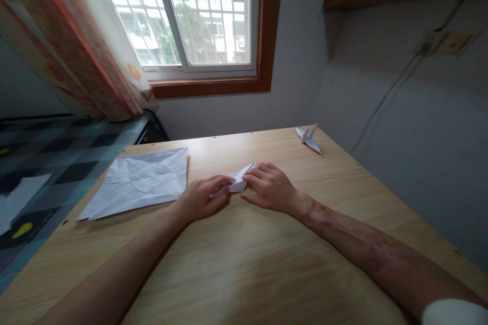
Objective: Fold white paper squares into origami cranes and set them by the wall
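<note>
A small folded piece of white paper (241, 179) lies on the wooden table (244, 264) between my two hands. My left hand (202, 196) pinches its near left end with curled fingers. On its right end rests my right hand (269, 186), fingertips bent and pressing down on the fold. Both hands touch the paper and lie close together near the middle of the table.
A crumpled flat white sheet (141, 181) lies at the left of the table. A finished paper crane (308, 138) stands at the far right corner. A checkered bed (46, 162) adjoins the table's left edge; a window and curtain are behind it.
</note>
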### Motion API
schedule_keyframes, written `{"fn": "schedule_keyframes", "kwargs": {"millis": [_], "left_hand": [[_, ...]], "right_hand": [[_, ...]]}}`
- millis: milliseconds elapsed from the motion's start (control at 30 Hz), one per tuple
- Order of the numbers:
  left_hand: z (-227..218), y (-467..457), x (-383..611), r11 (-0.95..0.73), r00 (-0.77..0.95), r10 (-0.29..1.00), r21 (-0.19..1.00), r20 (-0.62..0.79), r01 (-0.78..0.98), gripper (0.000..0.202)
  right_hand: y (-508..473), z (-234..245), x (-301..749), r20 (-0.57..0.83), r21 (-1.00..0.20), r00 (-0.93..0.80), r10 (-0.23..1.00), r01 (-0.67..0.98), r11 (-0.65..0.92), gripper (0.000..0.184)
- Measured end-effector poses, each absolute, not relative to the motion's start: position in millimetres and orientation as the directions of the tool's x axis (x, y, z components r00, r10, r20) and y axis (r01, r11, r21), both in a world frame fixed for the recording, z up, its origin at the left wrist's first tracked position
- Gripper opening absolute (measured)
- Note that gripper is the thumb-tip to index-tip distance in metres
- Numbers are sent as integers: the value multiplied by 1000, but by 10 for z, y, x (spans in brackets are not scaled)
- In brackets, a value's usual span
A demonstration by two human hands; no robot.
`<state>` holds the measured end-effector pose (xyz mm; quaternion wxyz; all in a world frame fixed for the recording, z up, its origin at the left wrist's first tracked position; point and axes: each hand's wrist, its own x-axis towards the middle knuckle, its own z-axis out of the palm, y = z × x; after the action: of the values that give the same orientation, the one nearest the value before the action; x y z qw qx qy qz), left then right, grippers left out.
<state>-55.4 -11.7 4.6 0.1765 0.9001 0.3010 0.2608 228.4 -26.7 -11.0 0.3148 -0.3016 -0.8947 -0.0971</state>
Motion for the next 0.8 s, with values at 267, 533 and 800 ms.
{"fn": "schedule_keyframes", "kwargs": {"millis": [267, 533, 800], "left_hand": [[25, -162, -511, -700, 545, 708, 551, 449, 455, 39], [60, -210, -290, -439, 317, 881, 855, 351, 275, 33], [100, -210, -162, -53, 329, 943, 999, 46, 11, 50]], "right_hand": [[-266, -162, 2283, 738, -267, -422, 527, 534, 802, 17], [-324, -166, 2276, 685, -633, -174, 707, 338, 696, 17], [-359, -136, 2323, 750, -522, -306, 587, 272, 809, 31]]}}
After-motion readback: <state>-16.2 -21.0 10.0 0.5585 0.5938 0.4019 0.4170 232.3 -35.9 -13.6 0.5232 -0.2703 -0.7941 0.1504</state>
